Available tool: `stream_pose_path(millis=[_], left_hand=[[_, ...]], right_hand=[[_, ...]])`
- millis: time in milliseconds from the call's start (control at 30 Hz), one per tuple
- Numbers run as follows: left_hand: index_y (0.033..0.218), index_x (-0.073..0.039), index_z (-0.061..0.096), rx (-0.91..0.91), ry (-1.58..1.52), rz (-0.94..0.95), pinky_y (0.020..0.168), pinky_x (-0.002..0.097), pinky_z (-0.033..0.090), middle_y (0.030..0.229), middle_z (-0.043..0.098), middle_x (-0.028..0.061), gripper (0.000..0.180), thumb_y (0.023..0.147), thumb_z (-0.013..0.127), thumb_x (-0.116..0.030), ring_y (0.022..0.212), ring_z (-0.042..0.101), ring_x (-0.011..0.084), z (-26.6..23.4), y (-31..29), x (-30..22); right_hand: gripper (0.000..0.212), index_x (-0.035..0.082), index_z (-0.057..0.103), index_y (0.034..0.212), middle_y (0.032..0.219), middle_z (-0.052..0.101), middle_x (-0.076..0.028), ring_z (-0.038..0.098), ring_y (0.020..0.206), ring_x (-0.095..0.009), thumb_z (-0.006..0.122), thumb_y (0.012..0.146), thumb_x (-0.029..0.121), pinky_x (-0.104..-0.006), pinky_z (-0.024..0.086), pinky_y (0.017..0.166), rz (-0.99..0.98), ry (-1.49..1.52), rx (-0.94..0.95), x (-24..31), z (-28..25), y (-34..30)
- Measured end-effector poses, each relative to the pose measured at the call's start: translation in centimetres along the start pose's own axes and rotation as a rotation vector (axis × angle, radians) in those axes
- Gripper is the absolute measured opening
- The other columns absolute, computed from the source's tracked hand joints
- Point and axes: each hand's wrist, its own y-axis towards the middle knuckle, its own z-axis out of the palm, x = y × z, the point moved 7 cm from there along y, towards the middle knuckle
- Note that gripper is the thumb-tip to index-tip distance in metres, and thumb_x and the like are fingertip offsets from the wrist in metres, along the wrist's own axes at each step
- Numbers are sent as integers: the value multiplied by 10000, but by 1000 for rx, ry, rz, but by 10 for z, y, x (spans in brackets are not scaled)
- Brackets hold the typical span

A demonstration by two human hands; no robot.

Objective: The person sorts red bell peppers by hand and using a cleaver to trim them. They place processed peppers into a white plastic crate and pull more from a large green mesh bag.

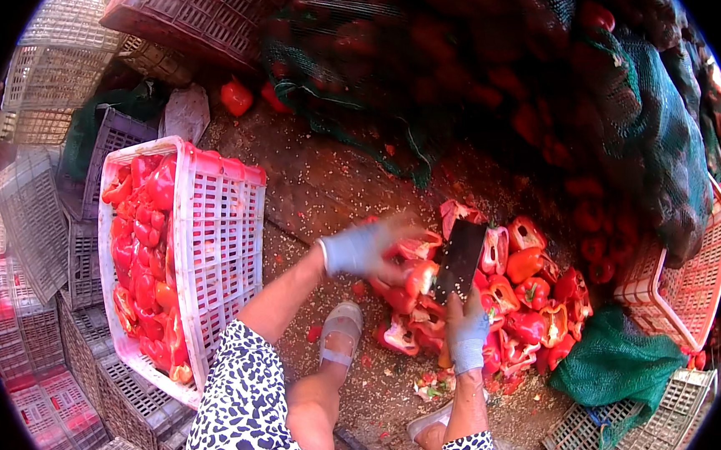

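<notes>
My left hand [361, 250], in a pale blue glove, is over the left side of a pile of red bell peppers [520, 297], some cut open. Motion smears its fingers, so I cannot tell whether it grips a pepper half [422, 277] next to it. A gloved right hand [468, 334] is closed on a cleaver [462, 260], its handle hidden in the palm. The dark, broad blade points away from me, above the peppers. Left of me, a white plastic crate [226, 234] holds many red pepper pieces [141, 261].
Scattered seeds cover the brown floor [325, 202]. Green mesh sacks [656, 146] of peppers stand at the far right, above a pinkish crate [698, 276]. A loose green net [616, 357] lies near right. Stacked crates [32, 189] line the left. My shoe [340, 331] is between crate and pile.
</notes>
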Motion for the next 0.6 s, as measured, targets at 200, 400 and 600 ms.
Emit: stream_pose_path(millis=[200,400,600], left_hand=[[1358,-135,483,-443,358,-754,967,467,469,1354,491,217,557,845,637,-292,1169,557,377,-93,11,171],[1272,-131,500,-798,692,-831,837,503,499,1181,548,215,504,813,658,-268,993,614,376,-152,26,198],[1179,-87,569,-1028,323,-854,807,508,503,1121,613,217,466,798,670,-336,946,639,402,-203,31,230]], right_hand=[[317,9,589,1165,942,694,-211,682,868,-367,567,908,193,-433,507,735,79,150,42,-33,18,8],[329,-19,579,1149,936,692,-214,686,866,-343,570,908,205,-413,504,738,157,129,127,-24,14,19],[332,-5,579,1156,933,691,-215,680,865,-377,575,907,215,-434,505,719,116,117,113,-33,18,22]])
